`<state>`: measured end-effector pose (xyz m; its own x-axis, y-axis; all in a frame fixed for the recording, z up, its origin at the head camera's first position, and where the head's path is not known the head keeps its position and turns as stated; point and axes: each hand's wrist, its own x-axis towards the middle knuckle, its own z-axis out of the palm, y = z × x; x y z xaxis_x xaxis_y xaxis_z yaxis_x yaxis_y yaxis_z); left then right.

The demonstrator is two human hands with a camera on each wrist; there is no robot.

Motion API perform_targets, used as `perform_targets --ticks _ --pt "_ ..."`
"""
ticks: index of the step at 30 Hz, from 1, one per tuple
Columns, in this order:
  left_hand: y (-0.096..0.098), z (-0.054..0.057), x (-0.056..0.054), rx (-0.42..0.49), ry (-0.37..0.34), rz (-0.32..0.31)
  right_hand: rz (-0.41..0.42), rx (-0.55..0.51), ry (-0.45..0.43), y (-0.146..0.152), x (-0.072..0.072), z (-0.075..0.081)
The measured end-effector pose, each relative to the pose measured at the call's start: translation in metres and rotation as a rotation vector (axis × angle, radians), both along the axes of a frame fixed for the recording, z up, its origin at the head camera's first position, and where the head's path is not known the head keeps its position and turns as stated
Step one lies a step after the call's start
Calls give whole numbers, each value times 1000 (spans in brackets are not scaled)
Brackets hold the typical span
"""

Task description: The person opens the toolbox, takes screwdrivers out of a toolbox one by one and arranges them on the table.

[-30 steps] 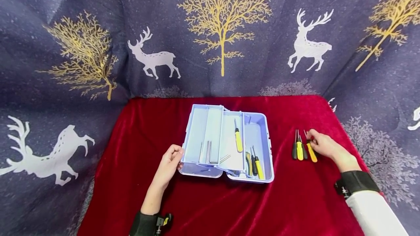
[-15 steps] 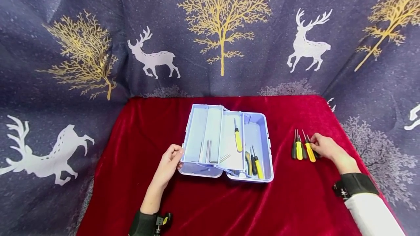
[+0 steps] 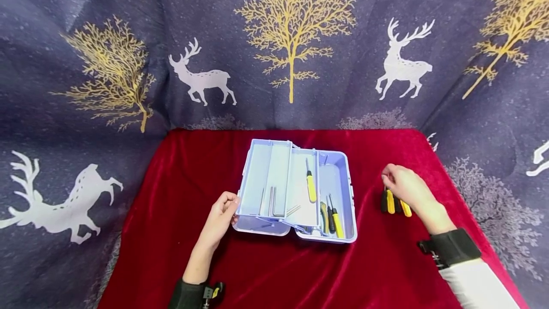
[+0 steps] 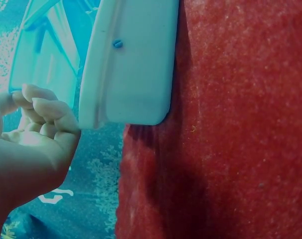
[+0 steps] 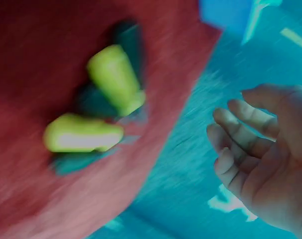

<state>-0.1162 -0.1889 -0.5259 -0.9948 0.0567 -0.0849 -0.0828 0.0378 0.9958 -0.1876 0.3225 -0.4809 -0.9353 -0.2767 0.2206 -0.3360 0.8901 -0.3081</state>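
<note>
A light-blue toolbox (image 3: 351,194) stands unfolded on the red cloth. My left hand (image 3: 220,216) pinches its raised tray (image 3: 259,166) at the near left corner, thumb and fingertips meeting at the edge in the left wrist view. To the right of the box lies a row of screwdrivers, with a yellow-handled screwdriver (image 5: 115,77) and another yellow screwdriver (image 5: 81,134) between dark-handled ones. Over their shafts hovers my right hand (image 3: 407,185), hiding the tips in the head view. Its fingers are loosely bent and hold nothing in the right wrist view.
A yellow screwdriver (image 3: 310,187) and L-shaped hex keys (image 3: 279,213) lie in the trays. Pliers (image 3: 324,217), a black screwdriver (image 3: 331,221) and a yellow one share the deep bin. A dark deer-print curtain (image 3: 343,85) hangs behind the red cloth (image 3: 206,166).
My right hand has left the right end of the screwdriver row and moved left, over the shafts. The left hand stays at the tray corner. The head view has tilted slightly.
</note>
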Motion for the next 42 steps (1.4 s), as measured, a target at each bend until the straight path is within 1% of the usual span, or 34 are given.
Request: perform_targets --ticks 3,5,11,16,18,21,25,30,36,39,42 --pt "0 0 1 1 3 -1 43 -14 48 -30 -3 12" --pt "1 1 1 3 2 1 51 -24 62 -50 -4 19" --pt "1 2 2 6 -6 7 72 -47 87 -112 -5 31" --pt "0 1 2 4 -11 15 130 -22 85 -162 -4 31" --pt "-1 0 2 -1 -8 15 146 14 82 -177 -2 28" --pt "-1 0 2 -10 0 10 146 89 80 -195 2 20" --pt "-1 1 2 -15 3 12 117 193 105 -210 6 11" --pt "0 3 2 -16 -5 25 88 217 93 -218 5 5" --pt "1 3 1 -5 -19 38 120 173 90 -217 3 1" --pt "1 3 2 5 -23 39 141 119 94 -214 3 0" --pt "1 3 2 5 -24 39 155 52 79 -211 3 -1"
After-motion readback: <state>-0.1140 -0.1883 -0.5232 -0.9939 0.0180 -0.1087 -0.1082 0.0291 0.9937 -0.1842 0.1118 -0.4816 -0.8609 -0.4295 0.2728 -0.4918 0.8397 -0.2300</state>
